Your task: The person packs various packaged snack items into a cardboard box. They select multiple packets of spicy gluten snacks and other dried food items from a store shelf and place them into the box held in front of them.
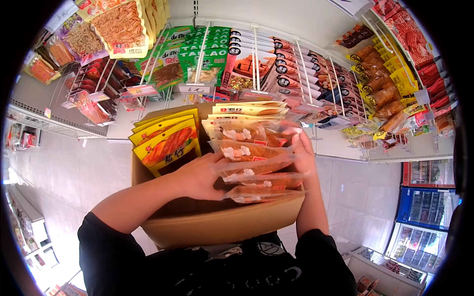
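An open cardboard box [222, 222] stands in front of me, holding snack packets. Several clear plastic packets of reddish-brown food [255, 162] lie in a row at its right side, slightly blurred. My right hand [301, 150] grips the upper right edges of these packets. My left hand [203, 177] reaches in from the left, with its fingers at their left edges; some fingertips are hidden. Yellow snack packets [170, 142] stand at the box's left side, and cream-coloured packets [248, 111] stand at the back, behind the clear ones.
Beyond the box, a store shelf with wire hooks bears green packets [203, 55], pink packets [292, 77] and yellow-edged packets [385, 77]. Cream-edged bags [122, 29] hang at the upper left. Glass-fronted coolers [422, 244] stand at the far right, and a tiled floor [355, 188] shows beside the box.
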The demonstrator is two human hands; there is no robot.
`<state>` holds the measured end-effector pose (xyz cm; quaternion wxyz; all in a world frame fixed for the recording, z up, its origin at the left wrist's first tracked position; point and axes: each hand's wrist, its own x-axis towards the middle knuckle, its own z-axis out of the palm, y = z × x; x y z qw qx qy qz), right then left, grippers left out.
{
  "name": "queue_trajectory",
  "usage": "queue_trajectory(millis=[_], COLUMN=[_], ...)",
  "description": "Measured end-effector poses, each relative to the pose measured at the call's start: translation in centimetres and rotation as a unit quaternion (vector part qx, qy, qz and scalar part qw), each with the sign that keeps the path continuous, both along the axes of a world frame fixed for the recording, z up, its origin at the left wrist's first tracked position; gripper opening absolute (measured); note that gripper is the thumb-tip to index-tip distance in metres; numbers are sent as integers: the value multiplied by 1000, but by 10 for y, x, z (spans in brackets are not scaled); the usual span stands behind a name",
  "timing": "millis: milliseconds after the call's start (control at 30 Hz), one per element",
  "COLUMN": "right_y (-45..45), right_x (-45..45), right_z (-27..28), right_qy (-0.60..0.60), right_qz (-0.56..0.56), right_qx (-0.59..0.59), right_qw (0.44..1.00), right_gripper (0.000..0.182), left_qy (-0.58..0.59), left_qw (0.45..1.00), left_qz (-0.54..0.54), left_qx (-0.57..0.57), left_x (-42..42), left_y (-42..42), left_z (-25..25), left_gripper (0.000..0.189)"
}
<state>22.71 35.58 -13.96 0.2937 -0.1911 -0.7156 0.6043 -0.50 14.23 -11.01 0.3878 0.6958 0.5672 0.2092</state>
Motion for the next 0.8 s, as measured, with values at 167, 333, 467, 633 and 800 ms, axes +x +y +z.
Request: queue_trajectory(millis=[167, 333, 467, 633, 800], right_y=[-34, -26, -14, -7, -29], right_x=[19, 17, 11, 30, 57], right_z=[5, 9, 4, -12, 39], right_qy=[41, 14, 21, 180, 78], right_qz=[-30, -61, -89, -141, -131], right_qx=[-68, -123, -148, -219, 211], right_qw=[996, 990, 985, 949, 965], right_gripper=[35, 60, 73, 67, 51], left_qy=[51, -58, -66, -89, -86], left_qw=[997, 997, 997, 995, 993], left_qz=[-56, -42, -35, -39, -36], left_qx=[15, -18, -25, -38, -72], left_x=[1, -1, -5, -11, -15], left_y=[-13, 6, 11, 12, 16], left_z=[-8, 7, 5, 4, 2], left_gripper=[88, 94, 108, 116, 122])
